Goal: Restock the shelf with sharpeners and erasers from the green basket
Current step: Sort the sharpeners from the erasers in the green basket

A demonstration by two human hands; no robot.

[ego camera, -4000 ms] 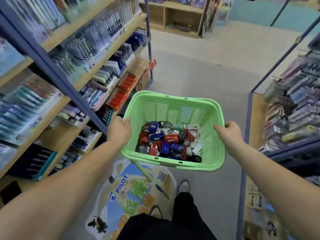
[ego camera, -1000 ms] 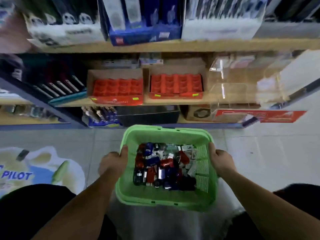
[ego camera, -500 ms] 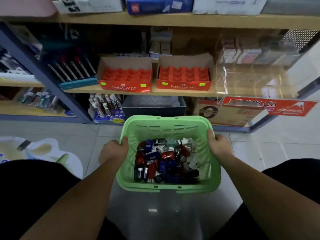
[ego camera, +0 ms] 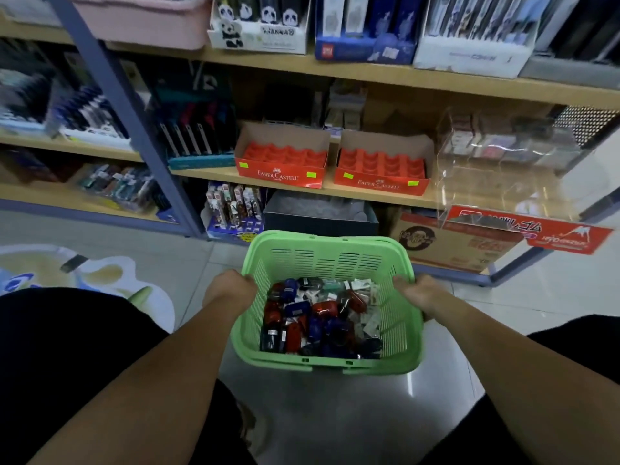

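the green basket sits low in front of the person, just above or on the grey tiled floor; which of the two cannot be told. its long axis runs away from the person toward the shelf, the far wall higher in view and the near rim closest to the knees. the left hand is clenched on the basket's left rim and the right hand is clenched on the right rim, thumbs over the edge.

inside the basket lies a loose heap of sharpeners, red, blue and black, jumbled with no common direction, and pale wrapped erasers gathered toward the right and far side.

on the shelf straight ahead stand two red display boxes side by side, flaps up at the back, their moulded red compartments bare. the left box and the right box each read "faber castell" on the front and carry small yellow-green stickers. right of them a clear acrylic bin stands on the same shelf, and a red sign with japanese writing hangs below it. a brown carton sits on the bottom level. one level up, a white box shows panda figures. a floor sticker lies at the left.
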